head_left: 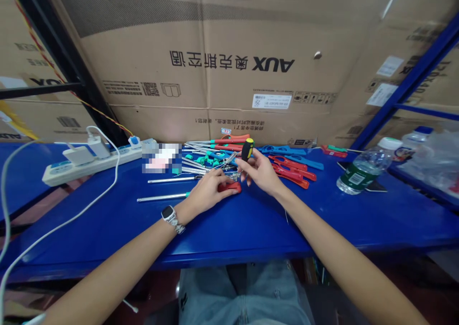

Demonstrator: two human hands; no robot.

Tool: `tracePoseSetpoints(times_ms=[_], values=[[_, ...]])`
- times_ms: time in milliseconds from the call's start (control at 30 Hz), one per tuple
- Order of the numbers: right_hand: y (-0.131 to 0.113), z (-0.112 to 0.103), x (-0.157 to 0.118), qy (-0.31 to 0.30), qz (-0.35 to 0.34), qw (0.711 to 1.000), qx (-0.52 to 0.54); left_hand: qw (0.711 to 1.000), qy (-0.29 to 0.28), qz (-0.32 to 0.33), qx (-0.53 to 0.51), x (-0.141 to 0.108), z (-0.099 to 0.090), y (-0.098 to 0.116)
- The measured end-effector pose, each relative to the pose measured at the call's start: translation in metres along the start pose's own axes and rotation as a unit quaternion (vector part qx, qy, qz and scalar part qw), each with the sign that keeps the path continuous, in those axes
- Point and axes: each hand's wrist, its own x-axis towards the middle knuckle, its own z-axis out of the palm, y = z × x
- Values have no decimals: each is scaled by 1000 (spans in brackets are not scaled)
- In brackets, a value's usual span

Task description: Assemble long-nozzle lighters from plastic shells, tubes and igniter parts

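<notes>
My left hand (208, 191) is wrapped round a red handle (231, 187) that lies on the blue table; a metal rod (163, 197) with a green collar sticks out to its left. My right hand (260, 172) holds a screwdriver (247, 149) with a yellow and black handle, roughly upright. The screwdriver's tip is too small to make out beside the left fingers. Clear plastic pieces (234, 176) show between the hands. Behind them lie several metal rods, small green clips (206, 160) and red handles (236, 139). Red plastic parts (292, 174) and blue ones (283, 150) are to the right.
A white power strip (100, 160) with plugs and cables sits at the left. A water bottle (366, 169) stands on the right, in front of a dark flat object (376, 186). Large cardboard boxes (229, 28) rise behind the blue table (229, 234). A plastic bag (437, 157) is far right.
</notes>
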Motion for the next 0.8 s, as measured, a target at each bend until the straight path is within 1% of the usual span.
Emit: tracePoseSetpoints(times_ms=[100, 133, 200, 267, 367, 467, 533, 600, 700, 800], values=[[-8, -13, -5, -98, 49, 994, 11, 1000, 4, -5, -2, 0, 0, 1], [-10, -17, -5, -117, 60, 991, 8, 1000, 3, -9, -1, 0, 0, 2], [-12, -20, -5, -123, 63, 990, -5, 1000, 0, -14, -2, 0, -1, 3], [-13, -18, -3, -99, 46, 994, -23, 1000, -3, -15, -8, 0, -2, 4], [-11, -7, 2, -60, 15, 997, -40, 1000, -4, -10, -3, 0, -2, 4], [-6, 6, 5, -30, -5, 999, -32, 1000, -1, -8, 3, 0, -1, 3], [-1, 10, 5, 1, -16, 1000, -25, 1000, -1, -10, 2, 0, -1, 3], [2, 11, 4, 24, -22, 999, -28, 1000, -2, -13, -1, -1, -1, 4], [3, 7, 2, 46, -18, 998, -45, 1000, -5, -15, 3, 0, -3, 6], [-4, -1, -1, 100, -33, 991, -82, 1000, -5, -9, 18, 0, -3, 7]])
